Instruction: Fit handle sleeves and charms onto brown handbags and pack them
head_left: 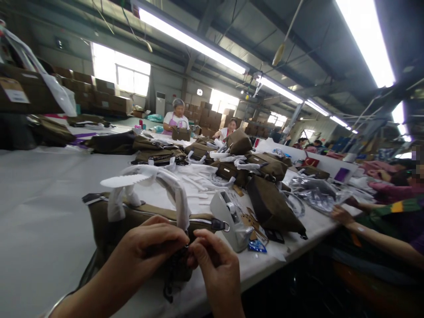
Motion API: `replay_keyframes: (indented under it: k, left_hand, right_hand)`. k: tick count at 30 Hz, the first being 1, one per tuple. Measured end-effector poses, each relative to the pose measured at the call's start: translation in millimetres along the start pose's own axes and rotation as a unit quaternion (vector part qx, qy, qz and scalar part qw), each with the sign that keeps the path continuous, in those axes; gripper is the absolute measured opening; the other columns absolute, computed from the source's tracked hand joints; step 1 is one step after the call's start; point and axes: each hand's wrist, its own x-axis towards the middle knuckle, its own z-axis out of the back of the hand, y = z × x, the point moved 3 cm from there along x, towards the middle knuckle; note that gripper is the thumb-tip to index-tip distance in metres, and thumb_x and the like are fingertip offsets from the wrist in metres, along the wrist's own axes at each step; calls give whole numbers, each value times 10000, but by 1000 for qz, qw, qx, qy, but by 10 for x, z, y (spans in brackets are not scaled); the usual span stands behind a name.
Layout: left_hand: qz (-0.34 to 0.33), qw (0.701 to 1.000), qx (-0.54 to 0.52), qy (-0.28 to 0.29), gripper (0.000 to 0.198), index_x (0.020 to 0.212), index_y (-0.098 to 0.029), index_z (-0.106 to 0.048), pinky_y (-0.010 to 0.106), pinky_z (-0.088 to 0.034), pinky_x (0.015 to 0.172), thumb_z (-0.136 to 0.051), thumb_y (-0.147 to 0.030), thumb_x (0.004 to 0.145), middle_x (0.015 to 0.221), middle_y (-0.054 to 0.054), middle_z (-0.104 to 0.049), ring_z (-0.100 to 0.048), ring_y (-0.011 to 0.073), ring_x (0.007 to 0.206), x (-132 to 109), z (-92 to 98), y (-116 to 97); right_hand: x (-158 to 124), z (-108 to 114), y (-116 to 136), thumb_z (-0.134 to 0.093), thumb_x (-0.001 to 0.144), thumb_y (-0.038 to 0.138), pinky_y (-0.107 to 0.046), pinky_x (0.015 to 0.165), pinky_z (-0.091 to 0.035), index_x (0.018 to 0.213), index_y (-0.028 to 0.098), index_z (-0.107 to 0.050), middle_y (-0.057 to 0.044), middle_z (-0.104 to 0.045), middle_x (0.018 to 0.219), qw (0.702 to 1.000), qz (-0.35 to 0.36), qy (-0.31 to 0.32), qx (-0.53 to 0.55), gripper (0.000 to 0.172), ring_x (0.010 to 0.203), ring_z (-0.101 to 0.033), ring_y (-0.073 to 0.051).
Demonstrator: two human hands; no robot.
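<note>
An olive-brown handbag (101, 221) with a silver zipper stands on the table right in front of me. White wrapping covers its handles (181, 198), and a white serrated strip (127, 180) lies across them. My left hand (154, 245) has its fingers pinched together at the base of the near handle. Close beside it, the thumb and fingers of my right hand (215, 265) also pinch together at that spot. What they grip there is small and mostly hidden by the fingertips. Below them hangs a dark hook clasp (168, 289) against the bag's front.
A tape dispenser (225, 216) stands just right of the bag, beside a blue packet (257, 246) and loose tags. Another brown bag (274, 205) lies beyond it, with more bags piled behind. A co-worker's hand (342, 215) rests near clear plastic (314, 196) at the right.
</note>
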Motion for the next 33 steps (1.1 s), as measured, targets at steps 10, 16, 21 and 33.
replay_keyframes:
  k: [10, 16, 21, 33]
  left_hand:
    - [13, 997, -76, 2, 153, 875, -284, -827, 189, -587, 758, -686, -238, 912, 900, -8, -794, -750, 162, 839, 19, -12, -8]
    - [60, 994, -49, -81, 197, 1002, -269, -814, 219, -639, 765, -794, -311, 811, 919, -3, -840, -798, 202, 839, 25, -23, 20]
    - [46, 996, -33, -75, 194, 1022, -270, -798, 211, -637, 771, -770, -296, 832, 913, -12, -838, -801, 192, 832, 12, -19, 15]
    - [28, 997, -22, -73, 217, 1054, -297, -781, 154, -607, 757, -771, -275, 839, 865, -54, -827, -793, 147, 794, -24, -18, -2]
  right_hand:
    - [5, -42, -10, -668, 969, 346, -187, 573, -586, 1079, 234, -798, -20, -731, 759, 995, 45, -6, -92, 204, 593, -704, -130]
    - [20, -83, 48, -689, 948, 273, -190, 564, -584, 1002, 253, -827, -31, -741, 802, 991, 88, -9, -100, 150, 612, -693, -134]
    - [30, -70, 52, -686, 942, 265, -181, 566, -588, 1001, 263, -824, -33, -752, 851, 988, 103, -9, -116, 150, 649, -701, -137]
    - [-3, -25, -32, -708, 931, 263, -190, 580, -588, 941, 226, -769, -8, -735, 765, 985, 87, -19, -144, 72, 616, -706, -142]
